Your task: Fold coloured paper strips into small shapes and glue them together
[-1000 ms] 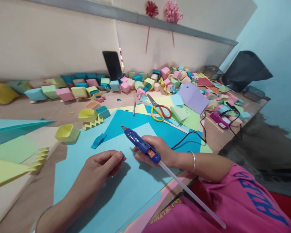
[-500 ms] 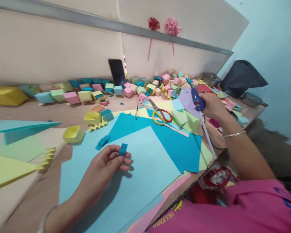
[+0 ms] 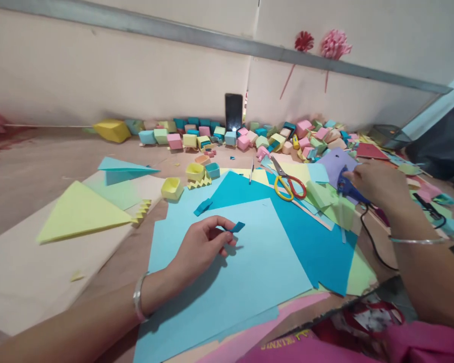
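Observation:
My left hand (image 3: 208,242) pinches a small dark-blue paper strip (image 3: 237,228) between thumb and fingers, just above a light-blue sheet (image 3: 249,272). To the right, my right hand (image 3: 380,184) grips a blue hot glue gun (image 3: 348,185) with a clear glue stick (image 3: 342,219) and a black cord. A second blue paper piece (image 3: 203,206) lies beyond my left hand. Scissors (image 3: 289,185) with one yellow and one red handle rest on the papers, beside a pen (image 3: 251,171). Under the light-blue sheet spreads a darker blue sheet (image 3: 306,237).
Several small paper boxes (image 3: 175,141) line the wall, with a phone (image 3: 233,112) propped among them. Open yellow boxes (image 3: 172,189) sit nearer. Folded yellow paper (image 3: 83,212) lies left, a purple sheet (image 3: 335,161) right. Two paper flowers (image 3: 336,44) hang on the wall.
The view has swung left, so things appear farther right. My right hand has turned and lowered the glue gun over the papers. The strip in my left hand is now tilted sideways.

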Available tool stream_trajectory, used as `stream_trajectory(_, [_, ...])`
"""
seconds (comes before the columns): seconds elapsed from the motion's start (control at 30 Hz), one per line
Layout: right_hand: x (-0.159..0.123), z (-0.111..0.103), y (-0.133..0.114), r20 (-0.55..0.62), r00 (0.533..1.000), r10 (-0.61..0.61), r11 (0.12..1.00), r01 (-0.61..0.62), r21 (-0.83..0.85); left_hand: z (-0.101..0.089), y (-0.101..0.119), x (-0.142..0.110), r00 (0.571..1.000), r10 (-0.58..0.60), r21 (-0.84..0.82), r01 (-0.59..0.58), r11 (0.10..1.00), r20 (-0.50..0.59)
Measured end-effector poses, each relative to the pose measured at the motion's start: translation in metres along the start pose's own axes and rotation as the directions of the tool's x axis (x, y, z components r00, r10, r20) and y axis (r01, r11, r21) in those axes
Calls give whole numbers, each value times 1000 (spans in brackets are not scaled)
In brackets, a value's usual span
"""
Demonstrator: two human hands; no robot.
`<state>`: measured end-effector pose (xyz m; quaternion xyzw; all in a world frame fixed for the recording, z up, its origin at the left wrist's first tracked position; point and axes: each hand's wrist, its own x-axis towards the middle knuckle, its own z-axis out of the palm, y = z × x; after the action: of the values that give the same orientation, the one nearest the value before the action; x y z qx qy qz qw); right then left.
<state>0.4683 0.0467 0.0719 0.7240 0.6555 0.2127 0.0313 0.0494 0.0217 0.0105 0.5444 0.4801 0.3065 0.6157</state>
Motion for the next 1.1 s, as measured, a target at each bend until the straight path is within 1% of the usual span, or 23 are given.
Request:
stream_trajectory(0.03, [-7,-19,-24,-102,995,-10,999,14,41,0,-1,0,999,31,23,-30,999,-9])
stream_trajectory(0.07, [-15,-36,-50,-183,980,-74,984,101,146,-1,-1,0,998,67,44,-66,997,-20])
stream_trajectory(0.1, [-23,-51,-77,-266,953,-146,933,223,284,-1,-2,0,994,106,64,-105,992,-27])
stream_trajectory(0.13, [-33,-62,-104,-356,909,-218,828,365,425,-2,-2,-1,989,144,86,-141,986,-29])
stream_trajectory(0.17, [-42,-70,-129,-375,877,-301,691,471,549,-2,-2,-2,984,178,109,-174,979,-23])
stream_trajectory(0.2, [-50,-73,-152,-377,854,-358,576,520,631,-2,-2,-3,978,210,129,-207,970,-11])
stream_trajectory(0.23, [-56,-72,-170,-366,843,-395,489,530,693,-2,-3,-4,970,244,146,-242,959,4])
stream_trajectory(0.3, [-65,-64,-196,-315,853,-417,369,475,799,-2,-4,-5,950,308,178,-310,934,40])
stream_trajectory(0.33, [-68,-59,-203,-284,856,-433,316,439,841,-2,-5,-6,940,337,195,-342,919,59])
stream_trajectory(0.4, [-69,-50,-210,-210,865,-455,237,345,908,-1,-7,-7,919,383,231,-394,890,93])
stream_trajectory(0.5, [-67,-43,-211,-66,877,-477,183,172,968,-1,-10,-6,893,432,282,-451,847,128])
stream_trajectory(0.57, [-66,-41,-212,58,861,-505,163,29,986,-1,-11,-6,877,456,296,-480,826,150])
stream_trajectory(0.6, [-66,-39,-213,126,840,-527,147,-56,988,-1,-11,-5,873,462,297,-488,821,157])
stream_trajectory(0.67, [-66,-36,-215,253,780,-573,94,-244,965,-1,-12,-4,871,465,293,-491,821,157])
stream_trajectory(0.73, [-66,-34,-217,340,711,-616,30,-411,911,-1,-13,-4,867,469,284,-499,819,169])
stream_trajectory(0.77, [-66,-34,-217,367,683,-631,0,-474,881,-1,-13,-3,856,481,278,-516,810,187])
stream_trajectory(0.83, [-65,-34,-218,403,637,-657,-41,-564,825,-2,-14,-4,808,541,257,-588,767,232])
stream_trajectory(0.93, [-65,-33,-218,439,560,-703,-52,-656,753,-3,-16,-5,698,653,262,-716,647,294])
stream_trajectory(0.97, [-65,-31,-218,442,533,-722,-52,-678,733,-4,-16,-6,664,678,285,-747,600,315])
stream_trajectory(1.03, [-65,-27,-217,433,487,-758,-57,-711,701,-5,-14,-7,614,706,351,-787,508,353])
stream_trajectory(1.1, [-65,-22,-217,416,460,-785,-71,-733,677,-6,-13,-9,570,731,408,-810,422,375])
